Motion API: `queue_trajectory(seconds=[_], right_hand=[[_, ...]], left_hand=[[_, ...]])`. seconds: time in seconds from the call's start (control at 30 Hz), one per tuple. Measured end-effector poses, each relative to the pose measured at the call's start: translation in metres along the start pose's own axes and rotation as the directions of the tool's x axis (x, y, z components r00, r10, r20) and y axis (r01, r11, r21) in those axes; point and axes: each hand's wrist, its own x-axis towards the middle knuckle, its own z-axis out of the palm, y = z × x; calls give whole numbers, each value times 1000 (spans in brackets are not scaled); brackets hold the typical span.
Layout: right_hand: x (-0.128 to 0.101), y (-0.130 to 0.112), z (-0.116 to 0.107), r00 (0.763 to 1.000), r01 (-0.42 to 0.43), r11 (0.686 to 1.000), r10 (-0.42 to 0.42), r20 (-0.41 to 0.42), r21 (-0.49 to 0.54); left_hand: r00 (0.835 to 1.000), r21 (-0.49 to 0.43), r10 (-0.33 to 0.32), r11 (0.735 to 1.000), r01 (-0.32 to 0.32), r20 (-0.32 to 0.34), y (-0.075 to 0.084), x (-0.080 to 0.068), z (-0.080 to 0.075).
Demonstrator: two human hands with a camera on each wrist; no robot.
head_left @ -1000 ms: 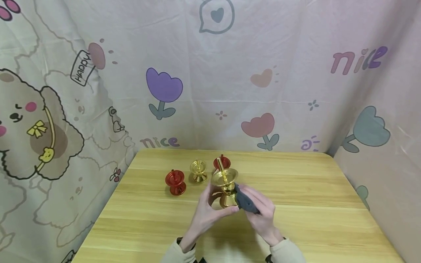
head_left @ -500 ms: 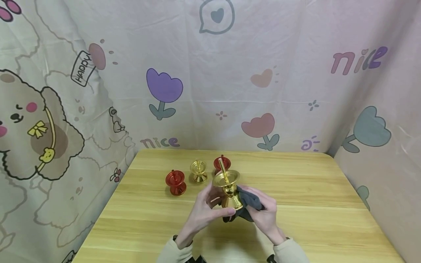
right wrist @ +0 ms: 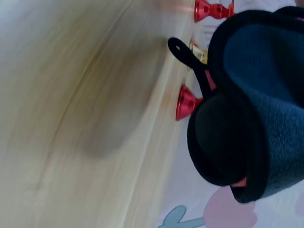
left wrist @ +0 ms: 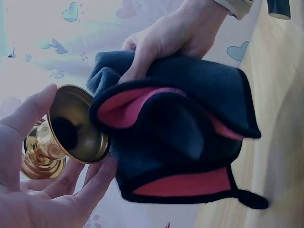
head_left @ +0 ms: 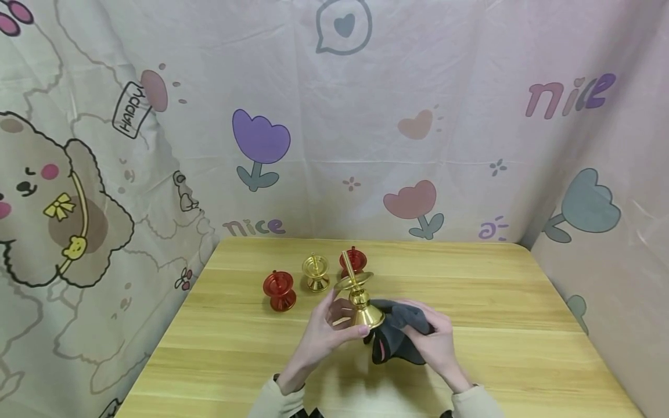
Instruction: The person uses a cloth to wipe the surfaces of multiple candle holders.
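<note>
Gold holder (head_left: 358, 296) in left hand (head_left: 326, 332), cloth (head_left: 394, 337) right.

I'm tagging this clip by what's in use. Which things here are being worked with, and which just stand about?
In use:
gold candlestick, held off the table by the left hand
dark cloth with pink lining, gripped by the right hand against the candlestick's base

Standing about on the wooden table:
small gold holder
red holder at left
red holder behind the candlestick
</note>
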Motion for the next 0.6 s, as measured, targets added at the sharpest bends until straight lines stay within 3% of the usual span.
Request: queue_trajectory(seconds=[0.1,0.23,0.37,0.6], right_hand=[[-2,-4,-10,986,-167,986,167,-5,-25],[-2,-9,-23,930,-366,930,365,-38,-28],[1,-11,-36,879,-474,880,472,-69,-12],[1,-9,-57,804,-583,812,582,-119,36]], left_hand=[[1000,11,-12,1000,12,10,0,0,-2],[999,34,-38,999,37,11,-2,1,-4],[999,71,-45,997,44,13,-6,5,-8],[999,137,-34,990,35,-9,-17,18,-11]])
